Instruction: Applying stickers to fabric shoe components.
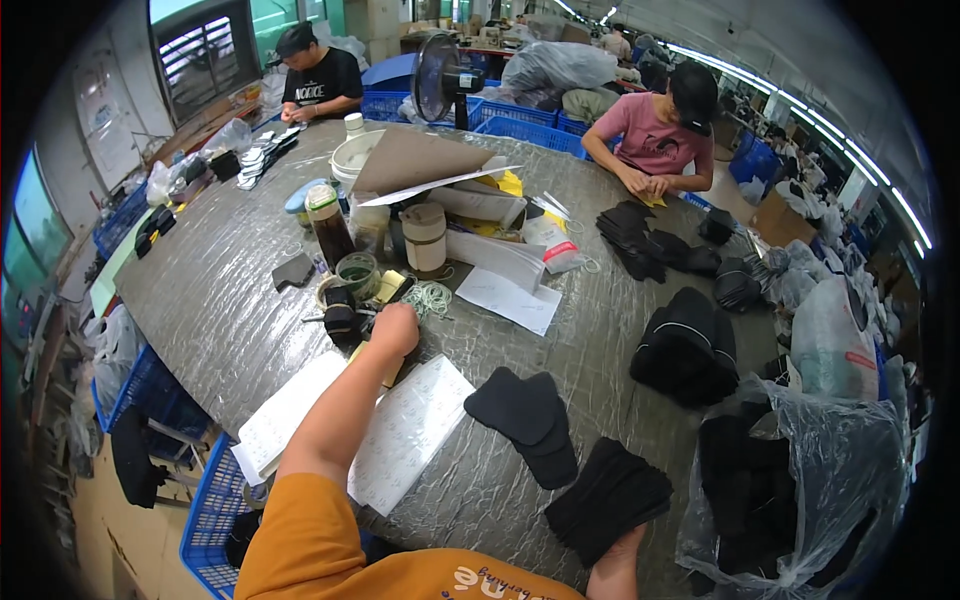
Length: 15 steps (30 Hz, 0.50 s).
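Note:
My left hand (396, 328) reaches forward into the clutter at the middle of the table, its fingers curled and mostly hidden. What they grip cannot be made out. Close by are a black wrapped bundle (341, 315), a tangle of pale green string (428, 298) and a glass jar (358, 270). At the lower right, my right hand (620, 560) grips the near end of a fanned stack of black fabric pieces (608, 500); its fingers are partly covered. Just beyond that stack lie several loose black shaped pieces (528, 420). White printed sheets (410, 430) lie under my left forearm.
A clear plastic bag (830, 470) with black pieces stands at the right, near a bundled black stack (685, 345). A bottle of dark liquid (328, 225) and a beige cup (424, 238) stand mid-table. Two people work across the table. A blue crate (212, 520) sits lower left.

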### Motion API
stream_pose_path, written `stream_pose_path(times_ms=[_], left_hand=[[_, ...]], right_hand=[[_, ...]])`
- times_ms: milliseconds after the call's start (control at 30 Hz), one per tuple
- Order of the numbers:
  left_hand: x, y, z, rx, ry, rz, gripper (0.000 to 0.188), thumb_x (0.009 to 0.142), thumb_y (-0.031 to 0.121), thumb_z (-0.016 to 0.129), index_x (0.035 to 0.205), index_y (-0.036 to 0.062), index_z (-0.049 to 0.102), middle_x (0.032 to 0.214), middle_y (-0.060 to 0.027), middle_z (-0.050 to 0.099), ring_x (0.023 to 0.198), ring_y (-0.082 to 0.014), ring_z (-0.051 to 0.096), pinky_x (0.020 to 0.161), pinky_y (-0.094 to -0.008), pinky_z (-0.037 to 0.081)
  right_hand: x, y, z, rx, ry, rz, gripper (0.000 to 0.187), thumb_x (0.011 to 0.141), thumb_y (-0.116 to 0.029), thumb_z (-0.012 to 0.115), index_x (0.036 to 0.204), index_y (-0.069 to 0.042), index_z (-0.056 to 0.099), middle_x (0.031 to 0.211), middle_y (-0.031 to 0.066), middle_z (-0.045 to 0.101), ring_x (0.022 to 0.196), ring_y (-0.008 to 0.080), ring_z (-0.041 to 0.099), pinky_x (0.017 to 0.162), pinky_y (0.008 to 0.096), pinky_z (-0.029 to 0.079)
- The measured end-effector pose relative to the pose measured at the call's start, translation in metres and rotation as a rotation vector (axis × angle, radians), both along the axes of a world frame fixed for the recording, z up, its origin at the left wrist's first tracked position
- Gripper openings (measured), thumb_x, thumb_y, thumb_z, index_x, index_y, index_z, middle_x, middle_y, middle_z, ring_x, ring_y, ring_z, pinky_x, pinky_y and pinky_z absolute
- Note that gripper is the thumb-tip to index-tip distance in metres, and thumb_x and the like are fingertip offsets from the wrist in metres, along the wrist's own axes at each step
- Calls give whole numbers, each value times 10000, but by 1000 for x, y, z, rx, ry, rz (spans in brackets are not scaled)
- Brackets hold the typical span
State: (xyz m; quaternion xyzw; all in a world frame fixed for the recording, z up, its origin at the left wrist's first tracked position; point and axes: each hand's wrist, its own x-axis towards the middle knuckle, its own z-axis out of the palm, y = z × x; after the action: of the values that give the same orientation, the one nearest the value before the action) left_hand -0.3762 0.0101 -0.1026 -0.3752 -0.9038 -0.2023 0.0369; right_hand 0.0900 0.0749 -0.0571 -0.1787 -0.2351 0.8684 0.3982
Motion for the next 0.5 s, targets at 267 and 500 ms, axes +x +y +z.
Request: stream_pose_path(times_ms=[267,500], left_hand=[[8,-4,52,599,-715,-122,118,910,95,554,863,-9,586,746,-85,645,707,-155,610,674,-303,480],[143,18,91,106,-208,-547,66,863,52,614,900,8,645,782,-90,657,752,-158,645,684,-325,519]], right_hand=[[-20,3,0,103,-6,-4,423,973,-358,477,1232,-29,535,1230,93,580,1152,260,546,1002,436,430],[-72,33,-8,1918,-1645,183,387,884,-250,631,1181,-20,541,1140,72,582,1065,177,552,934,336,427]])
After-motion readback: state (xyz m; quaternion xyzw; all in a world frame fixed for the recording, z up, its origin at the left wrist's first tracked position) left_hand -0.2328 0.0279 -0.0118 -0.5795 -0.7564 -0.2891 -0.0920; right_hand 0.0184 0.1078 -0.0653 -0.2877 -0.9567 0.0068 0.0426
